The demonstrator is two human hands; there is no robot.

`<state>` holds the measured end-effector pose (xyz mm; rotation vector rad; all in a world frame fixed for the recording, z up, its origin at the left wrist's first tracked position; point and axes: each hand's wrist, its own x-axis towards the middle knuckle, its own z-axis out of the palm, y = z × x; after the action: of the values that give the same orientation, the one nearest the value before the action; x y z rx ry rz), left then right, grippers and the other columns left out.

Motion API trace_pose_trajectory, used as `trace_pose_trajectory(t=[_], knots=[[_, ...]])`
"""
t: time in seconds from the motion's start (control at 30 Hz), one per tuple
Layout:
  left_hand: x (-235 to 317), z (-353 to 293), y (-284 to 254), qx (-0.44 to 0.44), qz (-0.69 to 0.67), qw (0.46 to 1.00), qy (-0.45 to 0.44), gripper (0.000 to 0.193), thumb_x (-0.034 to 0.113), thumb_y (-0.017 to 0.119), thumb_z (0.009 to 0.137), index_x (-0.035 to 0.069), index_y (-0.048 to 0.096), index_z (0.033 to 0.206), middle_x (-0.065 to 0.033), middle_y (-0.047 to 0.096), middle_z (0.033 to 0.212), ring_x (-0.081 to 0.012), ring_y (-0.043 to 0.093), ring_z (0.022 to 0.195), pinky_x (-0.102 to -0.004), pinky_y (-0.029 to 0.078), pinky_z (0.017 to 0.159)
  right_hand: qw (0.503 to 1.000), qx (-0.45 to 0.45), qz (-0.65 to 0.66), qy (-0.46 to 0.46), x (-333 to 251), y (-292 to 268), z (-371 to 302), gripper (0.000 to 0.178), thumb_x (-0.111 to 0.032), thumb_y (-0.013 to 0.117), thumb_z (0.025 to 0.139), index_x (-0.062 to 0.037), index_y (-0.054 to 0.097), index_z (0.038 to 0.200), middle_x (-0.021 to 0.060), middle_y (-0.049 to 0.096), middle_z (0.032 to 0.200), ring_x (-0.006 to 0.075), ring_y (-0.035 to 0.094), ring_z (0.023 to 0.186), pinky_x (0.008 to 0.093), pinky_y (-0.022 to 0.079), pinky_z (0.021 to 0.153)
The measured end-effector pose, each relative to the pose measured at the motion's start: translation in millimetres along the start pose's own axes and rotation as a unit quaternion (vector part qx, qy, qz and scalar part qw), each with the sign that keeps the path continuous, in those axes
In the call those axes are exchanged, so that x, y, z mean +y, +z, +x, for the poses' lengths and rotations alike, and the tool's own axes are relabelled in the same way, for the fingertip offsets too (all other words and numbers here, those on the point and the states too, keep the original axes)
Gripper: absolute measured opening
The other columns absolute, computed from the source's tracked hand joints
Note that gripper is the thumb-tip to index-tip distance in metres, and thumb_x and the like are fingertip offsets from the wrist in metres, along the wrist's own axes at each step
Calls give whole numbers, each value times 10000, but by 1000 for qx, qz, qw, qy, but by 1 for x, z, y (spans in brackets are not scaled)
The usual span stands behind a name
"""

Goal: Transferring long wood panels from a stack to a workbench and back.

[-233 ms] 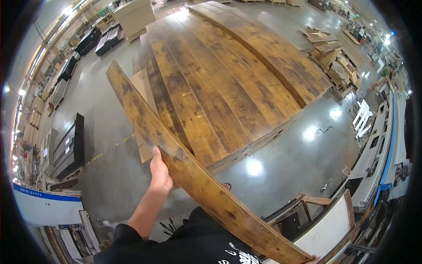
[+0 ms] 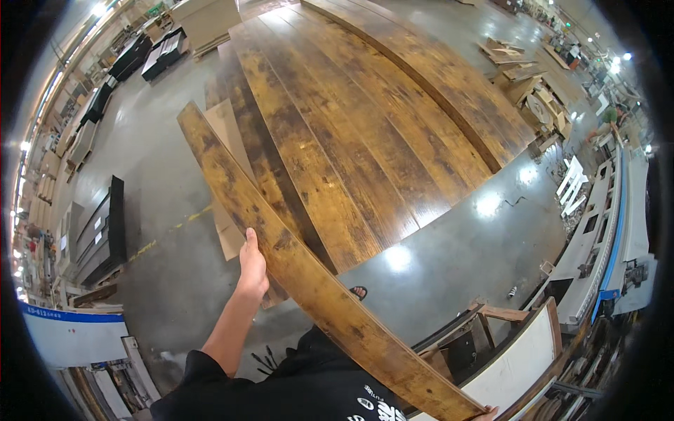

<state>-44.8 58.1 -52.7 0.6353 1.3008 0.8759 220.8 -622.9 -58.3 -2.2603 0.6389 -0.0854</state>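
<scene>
We are observing the bare left hand (image 2: pixel 253 268) gripping the long edge of a long, narrow board of brown, dark-mottled wood-look material (image 2: pixel 312 288), its thumb lying on the upper face and its fingers being hidden beneath. At the board's near end, the bare right hand (image 2: pixel 486 415) is showing only its fingers at the corner, so we are unable to tell how firmly it is closing. The board is slanting across the front of the body in its black shirt (image 2: pixel 302 386). We are judging this to be a two-handed handling step; turning or shifting so long a piece would be calling for both hands acting together, with the far end clear of its neighbours. Beyond it, a broad stack of matching brown planks (image 2: pixel 365 140) is standing, and a raised tier (image 2: pixel 477 98) is running along its right side; whether board and stack are touching, we cannot tell. We are counting two hands, one held board, one raised tier, one sandalled foot (image 2: pixel 359 292), one white panel with a brown edge (image 2: pixel 512 358) at lower right and at least four planks side by side on the main tier; tan cardboard (image 2: pixel 225 235) is showing on both sides of the board.
</scene>
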Motion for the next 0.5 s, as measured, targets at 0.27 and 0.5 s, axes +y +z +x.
trace_pose_trajectory(t=[0.27, 0.5], knots=[[-54, 34, -43, -16, 335, 940, 64, 897, 696, 365, 1062, -111, 508, 1427, -298, 569, 1442, -402, 554, 1330, -466, 387, 1157, 991, 41, -51, 118, 7, -48, -85, 558, -387, 374, 1128, 29, 606, 1418, 198, 678, 1345, 310, 611, 1224, 380, 450, 1073], [-45, 56, -67, -99, 479, 864, 123, 887, 672, 307, 1083, -133, 680, 1079, -340, 719, 1012, -431, 698, 1071, -499, 504, 971, 973, 23, 79, 217, 130, -65, -153, 595, -412, 479, 1075, 81, 574, 1393, 217, 615, 1345, 343, 577, 1187, 446, 459, 1047]])
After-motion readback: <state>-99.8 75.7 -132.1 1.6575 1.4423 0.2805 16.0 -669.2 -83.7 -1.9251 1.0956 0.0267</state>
